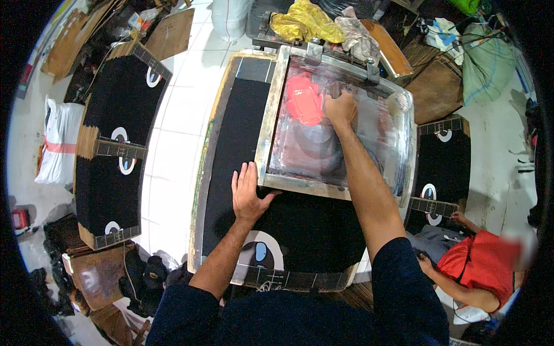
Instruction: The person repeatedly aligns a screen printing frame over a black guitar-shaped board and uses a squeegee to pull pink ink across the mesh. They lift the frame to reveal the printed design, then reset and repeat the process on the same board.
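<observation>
Evidently the broadest thing is the black cloth [311, 230], spread flat below the left fingers, perhaps to keep its surface smooth. Over it, just right of those fingers, lies the screen frame [271, 115]. The left hand [248, 196] sits at the frame's near-left corner, fingers extended, thumb apart, grasping nothing, likely to steady it. Pink ink [304, 99] lies on the mesh just left of the right fingers, probably within easy reach. The right hand [340, 108] is curled closed around a dark tool [336, 88], mostly hidden, seemingly for firm control. Beyond those fingers, a metal clamp [314, 53] apparently anchors the frame's far edge.
</observation>
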Motion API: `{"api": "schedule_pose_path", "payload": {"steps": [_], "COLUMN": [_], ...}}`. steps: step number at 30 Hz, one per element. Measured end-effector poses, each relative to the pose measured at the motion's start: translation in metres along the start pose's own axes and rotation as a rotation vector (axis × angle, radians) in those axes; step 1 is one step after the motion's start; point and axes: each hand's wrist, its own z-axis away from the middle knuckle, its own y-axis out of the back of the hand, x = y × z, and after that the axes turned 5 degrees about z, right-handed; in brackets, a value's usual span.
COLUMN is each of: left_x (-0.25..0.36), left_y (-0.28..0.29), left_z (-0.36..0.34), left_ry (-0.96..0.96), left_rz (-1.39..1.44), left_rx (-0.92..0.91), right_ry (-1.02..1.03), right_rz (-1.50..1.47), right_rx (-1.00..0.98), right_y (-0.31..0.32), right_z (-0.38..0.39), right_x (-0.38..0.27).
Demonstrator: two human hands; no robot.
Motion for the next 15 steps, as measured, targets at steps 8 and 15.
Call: {"api": "schedule_pose_path", "payload": {"steps": [8, 15], "left_x": [0.005, 0.007], "left_y": [0.004, 0.005], "left_z": [-0.004, -0.003], "left_ry": [0.001, 0.046], "left_rz": [-0.022, 0.007], "left_rx": [0.01, -0.002], "right_ry": [0.545, 1.005], "right_rz": [0.09, 0.035], "right_rx": [-0.255, -0.149], "right_y": [-0.009, -0.018], "right_z": [-0.044, -0.046], "right_x": [-0.051, -0.029]}}
